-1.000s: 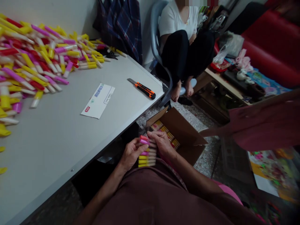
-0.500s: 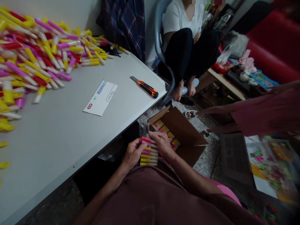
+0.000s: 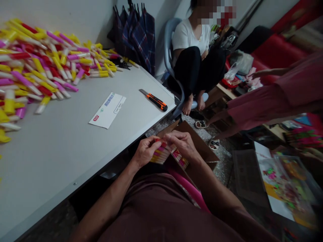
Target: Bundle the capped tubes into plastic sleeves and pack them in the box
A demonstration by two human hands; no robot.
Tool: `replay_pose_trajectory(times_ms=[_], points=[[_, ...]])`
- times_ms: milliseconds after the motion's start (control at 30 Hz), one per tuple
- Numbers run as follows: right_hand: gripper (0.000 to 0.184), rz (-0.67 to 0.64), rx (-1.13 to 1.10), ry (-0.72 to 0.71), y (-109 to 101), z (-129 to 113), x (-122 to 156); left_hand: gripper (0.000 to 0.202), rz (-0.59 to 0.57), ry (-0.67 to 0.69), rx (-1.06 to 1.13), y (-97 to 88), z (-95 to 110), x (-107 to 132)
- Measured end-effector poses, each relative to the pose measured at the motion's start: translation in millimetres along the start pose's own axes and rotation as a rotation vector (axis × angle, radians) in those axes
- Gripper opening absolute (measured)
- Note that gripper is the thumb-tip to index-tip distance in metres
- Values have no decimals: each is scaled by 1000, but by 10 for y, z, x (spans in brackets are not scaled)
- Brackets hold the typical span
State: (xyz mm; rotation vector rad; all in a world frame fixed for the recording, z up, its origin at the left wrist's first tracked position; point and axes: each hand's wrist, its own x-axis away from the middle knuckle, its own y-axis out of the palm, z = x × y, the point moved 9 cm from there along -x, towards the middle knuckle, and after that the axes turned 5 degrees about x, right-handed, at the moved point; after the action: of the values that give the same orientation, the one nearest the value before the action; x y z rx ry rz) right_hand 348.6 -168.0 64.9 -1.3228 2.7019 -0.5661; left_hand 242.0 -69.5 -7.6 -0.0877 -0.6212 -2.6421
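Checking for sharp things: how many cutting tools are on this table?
2: an orange-and-black utility knife near the corner of the grey table, and dark scissors at the far end of the pile of markers. More may be hidden under the pile.

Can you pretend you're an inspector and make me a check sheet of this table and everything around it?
Surface: grey table, with a big pile of pens at the far end.
Job's things: bundle of pens held over a cardboard box of more pens.
Clutter: utility knife, envelope, scissors.
Hands: left hand and right hand both on the bundle.
Cables: nothing seen.
Surroundings: seated person, standing person, umbrellas.
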Motion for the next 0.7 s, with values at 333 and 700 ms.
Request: replay_pose_trajectory(times_ms=[333, 700], points=[[31, 650, 510, -214, -1265, -356, 423, 45, 94, 22, -22, -145, -178, -73], [46, 608, 451, 83, -1559, 953, 318, 47, 120, -53, -49, -146, -463, -29]])
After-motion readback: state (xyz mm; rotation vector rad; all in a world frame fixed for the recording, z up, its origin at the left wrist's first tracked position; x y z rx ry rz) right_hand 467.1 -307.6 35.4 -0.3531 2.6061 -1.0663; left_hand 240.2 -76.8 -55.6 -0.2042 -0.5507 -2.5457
